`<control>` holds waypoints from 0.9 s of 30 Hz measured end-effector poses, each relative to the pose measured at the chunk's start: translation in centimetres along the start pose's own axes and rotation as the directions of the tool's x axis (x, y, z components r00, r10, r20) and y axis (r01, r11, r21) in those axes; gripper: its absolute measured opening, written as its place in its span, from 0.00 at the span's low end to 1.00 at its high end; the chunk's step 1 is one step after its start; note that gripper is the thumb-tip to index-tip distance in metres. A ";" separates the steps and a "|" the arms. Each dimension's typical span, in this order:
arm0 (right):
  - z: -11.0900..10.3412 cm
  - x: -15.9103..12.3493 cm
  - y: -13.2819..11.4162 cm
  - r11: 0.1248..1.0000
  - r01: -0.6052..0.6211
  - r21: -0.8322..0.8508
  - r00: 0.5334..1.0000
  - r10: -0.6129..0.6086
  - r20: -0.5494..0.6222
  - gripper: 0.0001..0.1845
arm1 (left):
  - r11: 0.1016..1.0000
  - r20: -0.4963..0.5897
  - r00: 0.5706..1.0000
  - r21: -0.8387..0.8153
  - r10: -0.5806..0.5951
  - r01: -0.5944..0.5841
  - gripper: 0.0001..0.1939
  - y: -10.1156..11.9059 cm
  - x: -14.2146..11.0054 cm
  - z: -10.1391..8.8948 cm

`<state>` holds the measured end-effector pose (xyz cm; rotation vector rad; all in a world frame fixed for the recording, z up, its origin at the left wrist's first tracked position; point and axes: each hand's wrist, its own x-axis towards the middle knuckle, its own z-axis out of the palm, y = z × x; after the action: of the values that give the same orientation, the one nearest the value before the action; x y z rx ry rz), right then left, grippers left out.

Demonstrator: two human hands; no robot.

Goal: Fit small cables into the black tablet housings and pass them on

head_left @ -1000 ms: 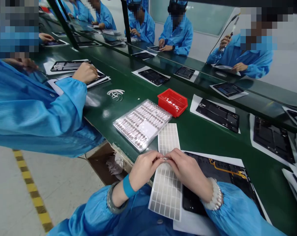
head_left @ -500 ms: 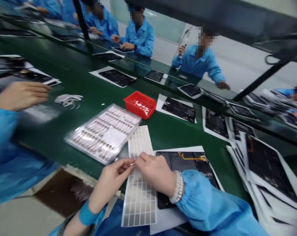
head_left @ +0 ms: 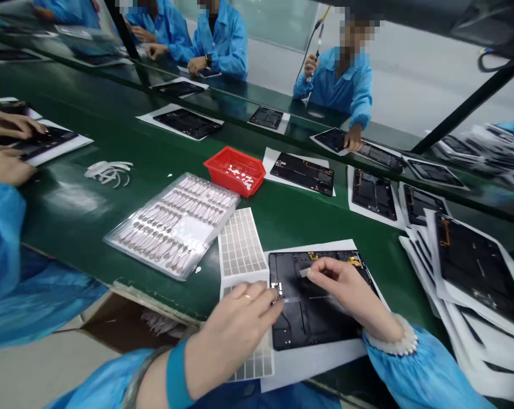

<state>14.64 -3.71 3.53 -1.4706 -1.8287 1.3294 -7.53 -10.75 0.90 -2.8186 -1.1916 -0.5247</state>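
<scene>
My right hand (head_left: 348, 289) is over a black tablet housing (head_left: 325, 326), pinching a small greyish sticker (head_left: 304, 272) between thumb and fingertips. My left hand (head_left: 239, 315) has its fingers stretched out, palm down, with nothing visible in it. Its fingertips reach the housing's left edge. Beneath that hand lies a sheet of grey rectangular stickers (head_left: 242, 241), partly covered. White paper (head_left: 308, 369) lies under the housing, which has orange flex cables along its top.
A clear tray of small wired round parts (head_left: 175, 224) lies left of the sheet, with a red bin (head_left: 233, 170) behind it. Stacked housings on paper (head_left: 473, 284) stand at right. White strips (head_left: 107, 173) lie near a co-worker's hands (head_left: 9, 142). Other people sit across the bench.
My hands have come apart from over the sticker sheet. The right moved onto the housing with the small sticker; the left shifted down and right to its edge.
</scene>
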 end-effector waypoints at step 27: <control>3.3 -2.4 3.6 0.932 0.029 -0.360 0.962 -0.125 -0.244 0.11 | 0.977 0.048 0.980 -0.106 0.192 -0.187 0.10 0.8 3.7 1.9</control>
<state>14.58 -7.29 -0.59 -1.6412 -1.9913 0.7449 -4.01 -8.41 0.35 -3.0098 -0.9142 -0.5077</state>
